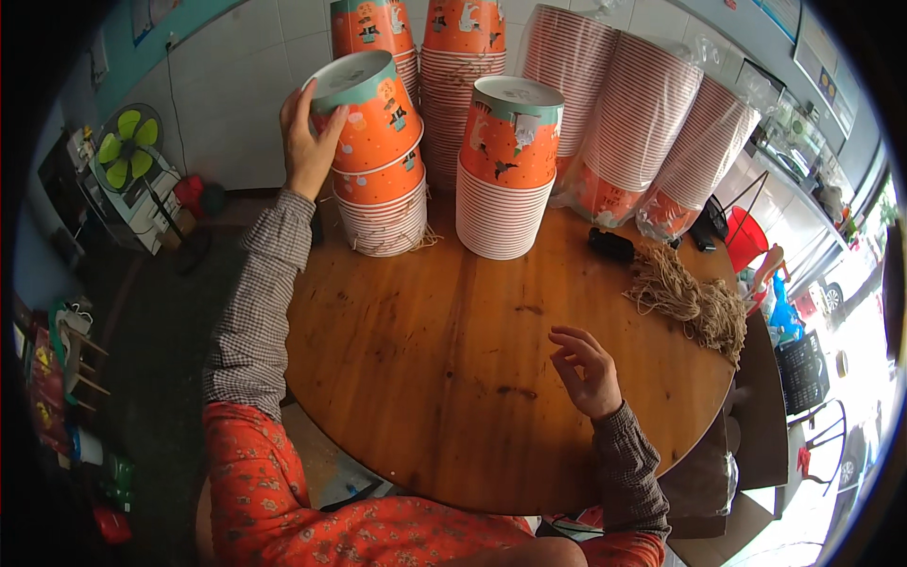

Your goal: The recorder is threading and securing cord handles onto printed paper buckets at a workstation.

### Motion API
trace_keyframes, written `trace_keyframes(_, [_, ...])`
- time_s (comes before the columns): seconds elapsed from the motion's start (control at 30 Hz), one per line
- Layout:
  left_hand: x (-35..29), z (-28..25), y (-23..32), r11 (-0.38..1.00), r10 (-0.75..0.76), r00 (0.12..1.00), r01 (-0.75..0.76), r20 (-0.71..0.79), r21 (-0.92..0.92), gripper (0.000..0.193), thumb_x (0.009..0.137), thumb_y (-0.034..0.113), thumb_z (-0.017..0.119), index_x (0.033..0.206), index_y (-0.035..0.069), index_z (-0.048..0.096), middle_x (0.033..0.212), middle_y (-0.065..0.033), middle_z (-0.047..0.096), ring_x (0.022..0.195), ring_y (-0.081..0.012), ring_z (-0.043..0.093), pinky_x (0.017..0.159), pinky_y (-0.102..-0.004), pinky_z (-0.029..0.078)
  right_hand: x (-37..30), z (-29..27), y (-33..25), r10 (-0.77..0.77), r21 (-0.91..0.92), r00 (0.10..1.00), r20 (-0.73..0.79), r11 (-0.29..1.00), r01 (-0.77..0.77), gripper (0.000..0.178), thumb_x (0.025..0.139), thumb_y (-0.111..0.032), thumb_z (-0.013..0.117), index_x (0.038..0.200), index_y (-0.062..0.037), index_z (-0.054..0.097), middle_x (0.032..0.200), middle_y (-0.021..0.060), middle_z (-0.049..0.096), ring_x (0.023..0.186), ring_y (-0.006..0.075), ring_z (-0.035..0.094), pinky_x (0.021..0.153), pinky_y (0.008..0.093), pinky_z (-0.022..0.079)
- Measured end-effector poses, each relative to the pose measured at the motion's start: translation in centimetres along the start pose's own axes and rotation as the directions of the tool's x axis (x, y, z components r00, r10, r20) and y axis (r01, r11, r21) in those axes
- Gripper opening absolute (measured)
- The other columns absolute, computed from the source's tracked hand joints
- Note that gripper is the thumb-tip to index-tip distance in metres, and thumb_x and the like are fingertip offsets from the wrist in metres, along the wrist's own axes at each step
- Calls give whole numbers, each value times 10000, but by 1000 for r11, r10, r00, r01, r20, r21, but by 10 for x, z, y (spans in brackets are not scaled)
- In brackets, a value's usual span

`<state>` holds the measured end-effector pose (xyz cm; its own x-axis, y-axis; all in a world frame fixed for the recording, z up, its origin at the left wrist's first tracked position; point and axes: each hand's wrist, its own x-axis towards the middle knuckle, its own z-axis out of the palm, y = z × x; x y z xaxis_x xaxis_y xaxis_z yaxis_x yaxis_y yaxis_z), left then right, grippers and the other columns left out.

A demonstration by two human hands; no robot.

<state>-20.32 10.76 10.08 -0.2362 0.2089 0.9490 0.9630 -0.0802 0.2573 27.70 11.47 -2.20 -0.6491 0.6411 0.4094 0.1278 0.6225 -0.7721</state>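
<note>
Left hand wraps around side of top orange paper bucket, tilted on short stack at far left of round wooden table. Right hand hovers over table, holding nothing, fingers loosely curled. Second stack just beside first one. Taller bagged stacks lean behind. Pile of twine sits on right edge, small black device nearby. Green fan on floor, off to left.

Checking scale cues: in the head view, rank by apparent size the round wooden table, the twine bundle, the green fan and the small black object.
1. Round wooden table
2. Twine bundle
3. Green fan, farther away, so unsure against the twine
4. Small black object
</note>
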Motion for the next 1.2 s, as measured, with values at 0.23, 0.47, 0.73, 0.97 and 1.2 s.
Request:
trace_keyframes(0.23, [-9, 18, -7, 1000, -9, 982, 8, 189, 8, 531, 862, 353, 661, 1260, 38, 504, 1283, -207, 481, 1216, -356, 459, 1020, -415, 392, -3, -3, 7, 16, -20, 999, -32, 1000, -17, 296, 829, 37, 589, 1120, 2, 628, 1196, 148, 597, 846, 164, 649, 700, 273, 547])
trace_keyframes(0.47, [-39, 20, -1, 1000, -11, 982, 7, 187, 25, 593, 847, 305, 680, 1321, 48, 435, 1337, -222, 442, 1269, -365, 402, 1036, -429, 368, -4, -28, 17, 68, -17, 989, -132, 997, -71, 286, 843, 17, 577, 1124, -3, 626, 1174, 145, 599, 831, 158, 644, 688, 272, 540])
trace_keyframes(0.73, [-75, 10, 31, 999, -7, 985, 16, 171, -51, 692, 863, 167, 646, 1434, 12, 286, 1469, -251, 277, 1356, -376, 299, 1105, -454, 277, 11, -118, 118, 183, -134, 771, -611, 935, -328, 188, 871, -104, 605, 1032, -29, 665, 862, 109, 688, 736, 160, 658, 658, 281, 512])
trace_keyframes(0.97, [-191, 11, 92, 978, 23, 913, 64, 408, -197, 671, 858, 110, 612, 1442, 26, 291, 1495, -227, 238, 1382, -387, 246, 1127, -464, 229, 103, -123, 101, 50, -193, 828, -559, 963, -188, 191, 851, -151, 640, 1008, -48, 676, 878, 115, 681, 805, 217, 666, 718, 325, 517])
trace_keyframes(1.2, [-238, 18, 85, 984, -91, 824, 160, 559, -76, 750, 809, 71, 666, 1455, 96, 286, 1482, -240, 210, 1372, -419, 221, 1118, -486, 247, 249, -48, -23, -396, -500, 877, -274, 837, 222, 376, 799, -161, 709, 1157, -82, 628, 1163, 120, 594, 793, 232, 631, 739, 347, 521])
